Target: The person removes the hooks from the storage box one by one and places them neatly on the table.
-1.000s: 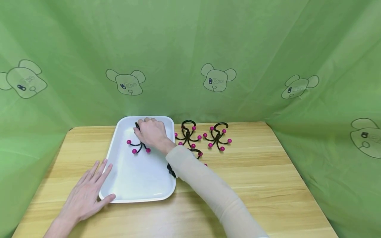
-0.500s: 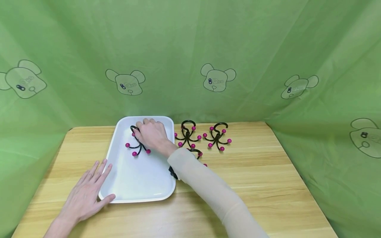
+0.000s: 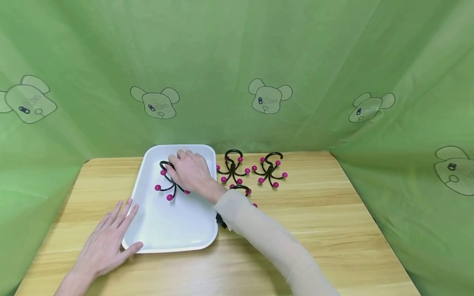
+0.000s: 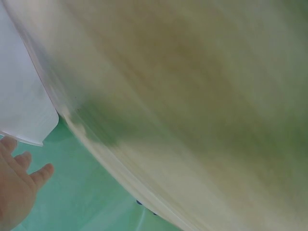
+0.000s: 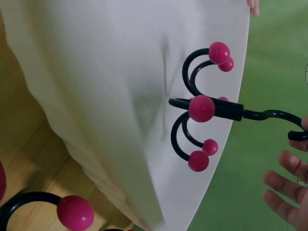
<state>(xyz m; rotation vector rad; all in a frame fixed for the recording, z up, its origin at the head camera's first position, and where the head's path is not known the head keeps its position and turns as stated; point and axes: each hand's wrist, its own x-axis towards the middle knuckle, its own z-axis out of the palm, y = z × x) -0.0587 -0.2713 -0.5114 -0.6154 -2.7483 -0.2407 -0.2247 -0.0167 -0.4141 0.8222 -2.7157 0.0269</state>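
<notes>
A black rotating hook hanger with pink ball tips is held by its curved upper hook in my right hand. In the head view it is over the far half of the white tray, its arms fanned toward the near side. The right wrist view shows the hook's bend at the thumb and forefinger, the other fingers loosely bent below. My left hand lies with spread fingers along the tray's near left edge, fingertips and thumb at the rim.
Right of the tray, two similar hook hangers lie on the wooden table, with another partly hidden under my right sleeve. A green curtain with bear outlines stands behind and at the sides.
My right hand and the hook hanger have come slightly nearer, and more of the hanger's hook shows beside the fingers. My left hand and the tray stay put.
</notes>
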